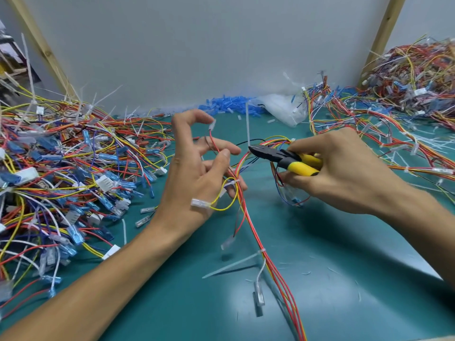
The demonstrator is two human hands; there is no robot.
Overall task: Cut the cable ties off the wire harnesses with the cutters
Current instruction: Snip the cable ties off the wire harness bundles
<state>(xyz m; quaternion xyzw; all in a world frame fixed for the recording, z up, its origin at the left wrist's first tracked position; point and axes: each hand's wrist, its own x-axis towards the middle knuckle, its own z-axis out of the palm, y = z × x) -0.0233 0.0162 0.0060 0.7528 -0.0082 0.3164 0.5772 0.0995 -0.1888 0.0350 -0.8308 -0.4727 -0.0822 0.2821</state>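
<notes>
Right hand (344, 168): wrapped round both handles of the cutters (283, 158), fingers curled underneath; thin wire loops hung below the knuckles.
Left hand (194, 175): thumb laid against the wire harness (270, 267), lower fingers curled beneath the bundle, index finger raised and arched clear.
Hand spacing: apart, with the cutter head between them.
Cutters: diagonal type, with yellow dimpled grips trimmed in black and a dark, pointed steel head; the jaws looked almost closed at the foot of an upright cable tie (247, 124).
Upright cable tie: a thin, translucent white plastic strip, standing straight above the bundle.
Wire harness: slim red, orange and yellow insulated wires, running from the hands down towards the near edge, raised off the mat (357, 279); clear sleeved terminals dangled from it.
Second cable tie (262, 251): cinched round the lower harness, with its long tail pointing left.
Mat: smooth teal, flecked with white offcuts.
Left pile (61, 168): tangled harnesses with blue sleeves and white connector blocks.
Right pile (406, 70): a similar tangle, farther back.
Rear edge: loose blue sleeves (231, 104) beside a clear plastic bag (283, 107).
</notes>
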